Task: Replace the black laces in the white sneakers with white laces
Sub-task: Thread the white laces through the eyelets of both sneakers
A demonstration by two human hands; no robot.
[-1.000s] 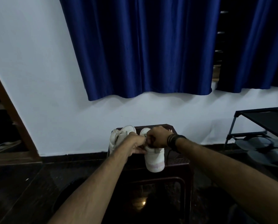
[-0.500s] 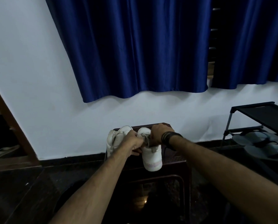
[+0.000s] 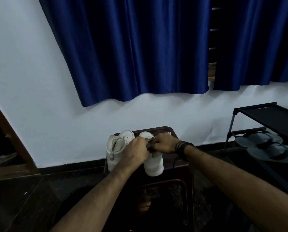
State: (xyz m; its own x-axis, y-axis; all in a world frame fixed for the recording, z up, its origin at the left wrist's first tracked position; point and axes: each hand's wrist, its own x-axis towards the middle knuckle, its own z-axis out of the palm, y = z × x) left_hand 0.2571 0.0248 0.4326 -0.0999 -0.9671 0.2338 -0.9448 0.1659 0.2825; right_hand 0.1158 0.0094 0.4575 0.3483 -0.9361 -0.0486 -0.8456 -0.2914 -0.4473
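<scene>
Two white sneakers stand side by side on a dark brown stool, heels toward me. The left sneaker shows a pale lace across its tongue. Both hands rest on the top of the right sneaker. My left hand and my right hand pinch together at its lace area, fingers closed on a lace that is mostly hidden. A thin black lace hangs down at the right of that shoe. White lace ends peek out behind my right hand.
The stool stands against a white wall under blue curtains. A black shoe rack with grey sandals stands to the right. A wooden door frame is at the left. The floor is dark.
Both hands stay on the right sneaker, fingers working at the lace. The view has shifted slightly, and the hands have drawn a little closer together.
</scene>
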